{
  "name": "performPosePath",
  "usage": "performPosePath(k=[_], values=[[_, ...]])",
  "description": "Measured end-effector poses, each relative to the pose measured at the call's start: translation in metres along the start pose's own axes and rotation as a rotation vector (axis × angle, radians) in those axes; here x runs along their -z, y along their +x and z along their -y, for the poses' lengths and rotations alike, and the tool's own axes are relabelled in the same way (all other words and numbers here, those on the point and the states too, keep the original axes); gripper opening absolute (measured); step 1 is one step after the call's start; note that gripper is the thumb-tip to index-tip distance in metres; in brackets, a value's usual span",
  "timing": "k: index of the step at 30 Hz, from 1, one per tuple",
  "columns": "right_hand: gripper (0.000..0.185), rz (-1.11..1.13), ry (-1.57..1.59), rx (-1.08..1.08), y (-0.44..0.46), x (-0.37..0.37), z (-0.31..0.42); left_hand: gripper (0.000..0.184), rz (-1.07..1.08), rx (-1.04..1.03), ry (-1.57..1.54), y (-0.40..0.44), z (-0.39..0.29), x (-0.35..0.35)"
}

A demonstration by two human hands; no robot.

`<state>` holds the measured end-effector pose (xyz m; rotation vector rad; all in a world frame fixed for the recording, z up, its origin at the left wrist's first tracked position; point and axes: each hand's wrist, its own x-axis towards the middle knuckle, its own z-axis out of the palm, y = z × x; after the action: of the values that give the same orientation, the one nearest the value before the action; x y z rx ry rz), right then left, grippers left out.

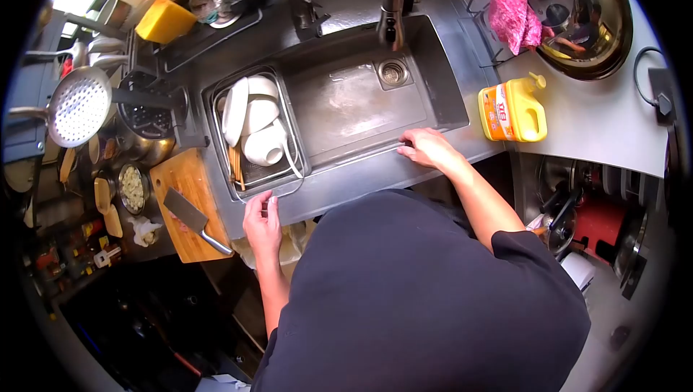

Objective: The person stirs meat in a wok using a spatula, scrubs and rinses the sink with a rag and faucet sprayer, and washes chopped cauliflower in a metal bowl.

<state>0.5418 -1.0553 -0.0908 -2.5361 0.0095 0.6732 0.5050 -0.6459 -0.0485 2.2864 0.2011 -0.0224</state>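
Note:
My left hand (262,220) is at the counter's front edge, close to the wire handle (292,168) of the dish basket (303,128). Its thumb and fingers are apart, and I see nothing between them. White bowls (261,114) and wooden chopsticks (236,164) sit in the basket, at the left end of the steel sink (361,143). My right hand (427,149) rests by the sink's front rim with fingers loosely bent and a gap at the thumb; it holds nothing visible. To its right stands a yellow detergent jug (535,121).
A cleaver (188,211) lies on a wooden cutting board (209,237) at left, beside a bowl of pale chopped pieces (133,188). A skimmer (79,107) hangs above. The faucet (390,2) reaches over the sink. A pink cloth (509,13) hangs by a large lid (599,24).

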Motion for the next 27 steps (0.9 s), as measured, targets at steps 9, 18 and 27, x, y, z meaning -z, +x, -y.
performPosePath(k=[9, 18, 27], values=[[0.029, -0.177, 0.096, 0.096, -0.016, -0.002, -0.029, 0.02, 0.035, 0.042, -0.094, 0.012, 0.016, -0.026], [0.026, -0.282, 0.262, 0.101, -0.015, -0.01, -0.018, 0.025, -0.264, -0.02, -0.775, 0.136, -0.063, 0.03], [0.025, -0.285, 0.253, 0.147, -0.03, -0.027, -0.018, 0.031, -0.5, -0.678, 0.004, 0.268, -0.15, 0.028]])
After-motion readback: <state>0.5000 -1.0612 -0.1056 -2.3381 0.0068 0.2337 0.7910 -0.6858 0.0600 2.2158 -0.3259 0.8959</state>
